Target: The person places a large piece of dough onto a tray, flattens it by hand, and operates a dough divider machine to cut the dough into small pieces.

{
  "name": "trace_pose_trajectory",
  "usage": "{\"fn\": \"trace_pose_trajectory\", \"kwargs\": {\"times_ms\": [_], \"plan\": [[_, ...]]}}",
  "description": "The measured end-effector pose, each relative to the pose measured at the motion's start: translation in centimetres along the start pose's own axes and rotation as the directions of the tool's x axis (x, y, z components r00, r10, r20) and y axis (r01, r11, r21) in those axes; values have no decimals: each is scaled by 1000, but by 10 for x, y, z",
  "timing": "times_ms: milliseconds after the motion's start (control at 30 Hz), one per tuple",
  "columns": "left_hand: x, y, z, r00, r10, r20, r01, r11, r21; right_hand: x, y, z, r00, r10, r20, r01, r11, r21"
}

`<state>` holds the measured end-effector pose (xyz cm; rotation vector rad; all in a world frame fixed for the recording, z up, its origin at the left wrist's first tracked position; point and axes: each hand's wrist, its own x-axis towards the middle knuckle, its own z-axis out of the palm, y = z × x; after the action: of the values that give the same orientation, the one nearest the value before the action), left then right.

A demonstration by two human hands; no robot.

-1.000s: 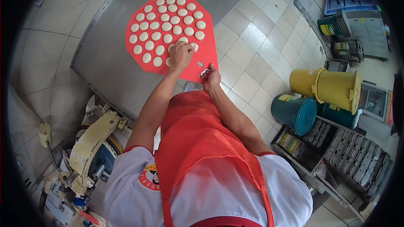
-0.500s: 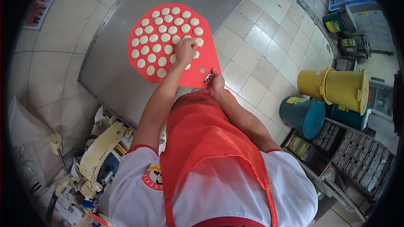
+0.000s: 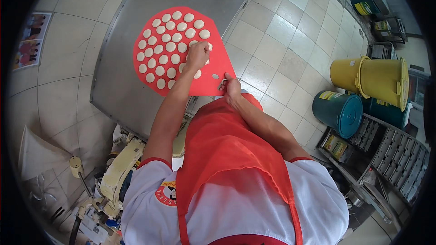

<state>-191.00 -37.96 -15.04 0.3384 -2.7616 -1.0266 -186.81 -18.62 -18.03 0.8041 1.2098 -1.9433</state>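
A red board (image 3: 211,81) with a handle cut-out lies on a steel table (image 3: 119,86), holding rows of pale round dough pieces (image 3: 161,60) and reaching past the table's right edge. My left hand (image 3: 198,55) is over the board's right part, fingers pinched down among the dough pieces; what is between the fingertips is hidden. My right hand (image 3: 230,87) grips the board at its handle in the lower right corner, fingers curled through the cut-out.
Yellow tubs (image 3: 380,81) and teal tubs (image 3: 337,113) stand at right by metal trays (image 3: 399,159). A cream-painted machine (image 3: 118,177) is at lower left, below the table. Tiled floor (image 3: 272,54) lies beyond the table; a poster (image 3: 32,38) is on the left.
The view has shifted slightly, bringing the poster into sight at left. My left hand stays pinched over the dough, shifting only a little; my right hand keeps its grip on the board.
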Motion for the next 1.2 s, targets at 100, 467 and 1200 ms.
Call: {"fn": "trace_pose_trajectory", "kwargs": {"times_ms": [100, 467, 1200], "plan": [[-11, 28, -4, 998, -65, -16, 61, 979, -196, 5, -2, 0, 1000, 2, 20, -2, 1000, 16], [-321, -19, -37, 441, -529, 725, 886, 386, -257, 20, -8, -2, 999, 46, 15, -46, 999, 0], [-114, -10, 29, 770, -447, -456, 509, 861, 15, 40, -4, 11, 990, 130, 50, -132, 991, 28]]}}
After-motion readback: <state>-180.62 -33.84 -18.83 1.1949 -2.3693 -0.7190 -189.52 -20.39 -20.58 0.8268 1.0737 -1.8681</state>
